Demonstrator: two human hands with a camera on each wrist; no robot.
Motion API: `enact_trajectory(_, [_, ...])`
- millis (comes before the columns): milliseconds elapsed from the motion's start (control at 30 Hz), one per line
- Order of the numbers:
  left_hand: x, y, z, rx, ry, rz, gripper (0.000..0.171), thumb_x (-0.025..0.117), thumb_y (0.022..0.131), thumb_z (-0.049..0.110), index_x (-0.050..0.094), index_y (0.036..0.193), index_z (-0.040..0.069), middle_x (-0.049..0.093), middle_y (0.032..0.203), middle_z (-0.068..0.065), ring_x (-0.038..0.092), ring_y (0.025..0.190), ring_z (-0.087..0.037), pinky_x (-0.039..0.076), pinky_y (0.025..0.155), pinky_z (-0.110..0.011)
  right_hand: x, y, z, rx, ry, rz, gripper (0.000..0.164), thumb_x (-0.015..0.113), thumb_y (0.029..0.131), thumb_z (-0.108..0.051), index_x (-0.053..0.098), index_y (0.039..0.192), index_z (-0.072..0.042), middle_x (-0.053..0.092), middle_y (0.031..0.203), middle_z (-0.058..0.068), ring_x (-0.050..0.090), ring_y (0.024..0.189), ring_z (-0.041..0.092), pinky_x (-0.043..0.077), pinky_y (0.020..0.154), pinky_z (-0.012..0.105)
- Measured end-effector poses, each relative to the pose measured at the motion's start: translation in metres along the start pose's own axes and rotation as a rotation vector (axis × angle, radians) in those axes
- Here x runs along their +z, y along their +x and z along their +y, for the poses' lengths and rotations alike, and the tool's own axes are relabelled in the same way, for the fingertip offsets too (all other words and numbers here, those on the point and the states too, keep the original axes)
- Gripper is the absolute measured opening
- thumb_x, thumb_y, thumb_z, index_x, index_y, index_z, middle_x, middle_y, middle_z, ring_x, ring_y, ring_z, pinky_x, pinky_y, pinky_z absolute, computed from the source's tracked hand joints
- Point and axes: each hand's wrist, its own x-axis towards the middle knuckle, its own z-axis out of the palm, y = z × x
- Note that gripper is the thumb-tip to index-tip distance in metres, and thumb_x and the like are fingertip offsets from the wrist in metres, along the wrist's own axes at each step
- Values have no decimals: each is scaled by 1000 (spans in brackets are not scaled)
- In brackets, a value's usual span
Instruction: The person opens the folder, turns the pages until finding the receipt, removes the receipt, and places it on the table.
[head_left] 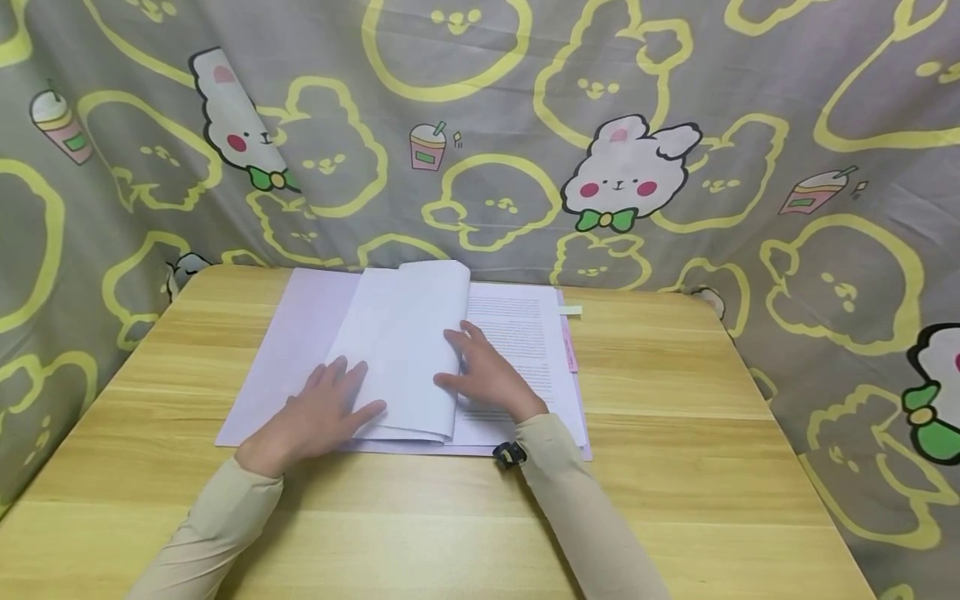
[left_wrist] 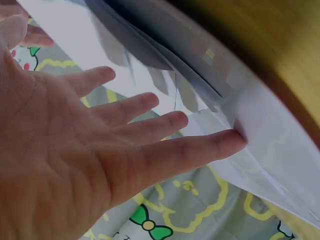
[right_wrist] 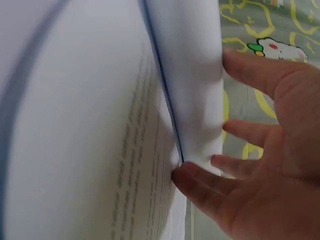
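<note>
A pale purple folder point(head_left: 300, 342) lies spread on the table, with white sheets point(head_left: 405, 342) turned over to its left half and bulging at the bend. Under them on the right shows a page of printed text point(head_left: 517, 333). My left hand point(head_left: 318, 412) is over the lower left of the turned sheets, fingers spread; in the left wrist view its little or index finger touches the folder side. Along the bend, my right hand point(head_left: 487, 371) touches the sheets with spread fingertips. The right wrist view shows those fingers point(right_wrist: 240, 75) against the bent paper point(right_wrist: 195, 85), not curled round it.
A pale green tab point(head_left: 572, 312) and a pink tab point(head_left: 570, 348) stick out at the folder's right edge. A black strap device point(head_left: 510, 454) is at the right wrist. Behind the wooden table point(head_left: 675, 433) hangs a grey patterned curtain point(head_left: 495, 108).
</note>
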Motion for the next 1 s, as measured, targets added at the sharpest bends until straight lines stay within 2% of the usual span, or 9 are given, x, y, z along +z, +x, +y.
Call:
enact_trajectory(167, [0, 0, 0, 9, -5, 10, 92, 41, 100, 70, 26, 161, 3, 14, 165, -33, 11, 148, -61, 25, 99, -87, 7, -1, -4, -27, -54, -36, 76, 75, 92, -36, 41, 157, -11, 20, 170, 13, 26, 155, 30, 29, 123, 45])
enact_trajectory(367, [3, -1, 0, -2, -5, 0, 96, 43, 97, 73, 25, 162, 5, 14, 166, -32, 10, 149, -60, 21, 99, -88, 13, -4, -9, -39, -102, -73, 74, 70, 95, -39, 41, 157, -12, 22, 170, 12, 26, 155, 29, 28, 123, 43])
enact_trajectory(567, [10, 0, 5, -25, 59, 14, 95, 46, 96, 73, 30, 161, 6, 20, 164, -32, 16, 148, -61, 18, 98, -90, 13, -5, -14, -58, -164, -102, 67, 68, 97, -38, 46, 154, -10, 27, 168, 12, 28, 154, 29, 28, 124, 42])
enact_trajectory(700, [12, 0, 6, -25, 95, 11, 92, 50, 95, 70, 34, 159, 6, 22, 163, -32, 19, 147, -62, 18, 96, -91, 9, -7, -15, -80, -182, -121, 64, 69, 96, -35, 50, 151, -9, 31, 167, 12, 32, 152, 33, 28, 123, 43])
enact_trajectory(833, [13, -1, 6, -25, 97, -1, 89, 52, 96, 67, 35, 159, 7, 22, 164, -32, 18, 147, -62, 17, 96, -91, 2, -7, -13, -68, -165, -133, 61, 68, 97, -38, 52, 150, -10, 32, 166, 12, 34, 151, 35, 30, 122, 47])
enact_trajectory(1000, [15, -1, 4, -30, 98, -17, 89, 53, 96, 66, 33, 159, 7, 20, 164, -32, 16, 147, -62, 16, 97, -91, -15, -6, 4, -47, -118, -76, 55, 65, 99, -37, 56, 145, -8, 37, 162, 17, 36, 149, 38, 31, 121, 49])
